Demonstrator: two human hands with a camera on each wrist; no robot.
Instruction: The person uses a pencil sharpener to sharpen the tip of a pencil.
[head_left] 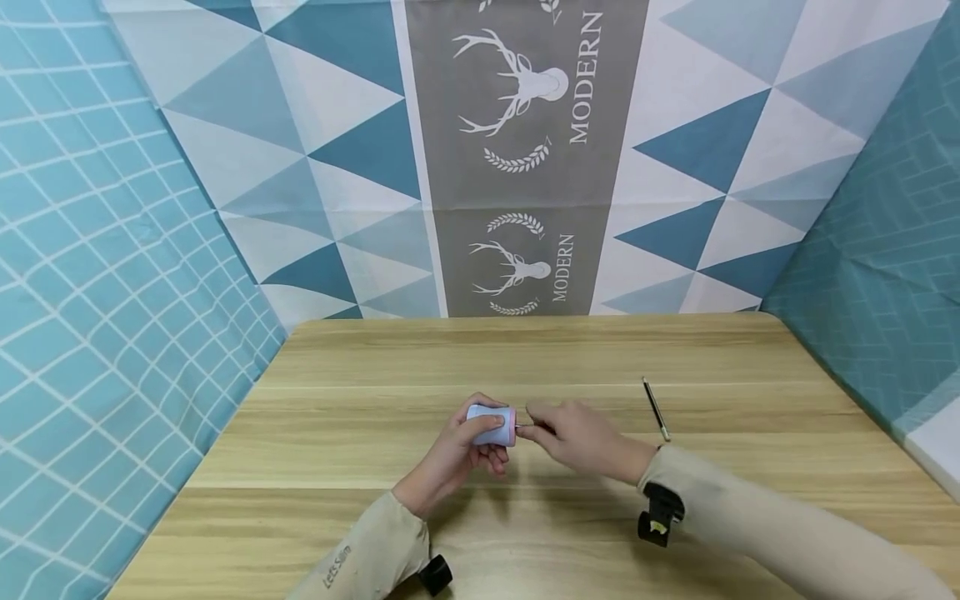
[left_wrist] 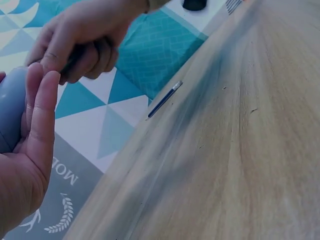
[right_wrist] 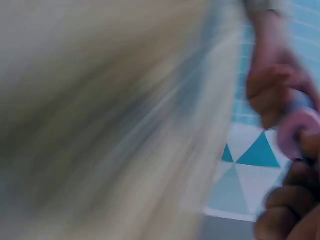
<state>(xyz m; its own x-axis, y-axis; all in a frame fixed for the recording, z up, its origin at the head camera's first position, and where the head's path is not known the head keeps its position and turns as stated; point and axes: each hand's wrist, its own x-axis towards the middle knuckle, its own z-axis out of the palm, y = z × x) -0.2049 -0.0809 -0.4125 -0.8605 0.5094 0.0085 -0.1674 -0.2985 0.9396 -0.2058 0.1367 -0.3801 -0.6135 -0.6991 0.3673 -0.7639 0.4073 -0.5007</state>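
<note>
My left hand (head_left: 459, 446) grips a pale blue, barrel-shaped pencil sharpener (head_left: 486, 412), with the thumb laid along its upper side. Its pink ring end (right_wrist: 286, 137) faces right, and the right wrist view shows a dark hole in it. Directly at that end, my right hand (head_left: 581, 437) pinches a thin pencil (head_left: 522, 426) between thumb and fingers. Only a short bit of this stick shows in the head view; the rest is hidden by the curled fingers. In the left wrist view the sharpener (left_wrist: 11, 110) is partly cut off at the edge.
A second, dark pencil (head_left: 656, 408) with a light end lies on the wooden table (head_left: 375, 358), beyond my right forearm. Patterned cloths (head_left: 517, 175) hang behind and at both sides. A white surface (head_left: 937, 450) juts in at the right edge.
</note>
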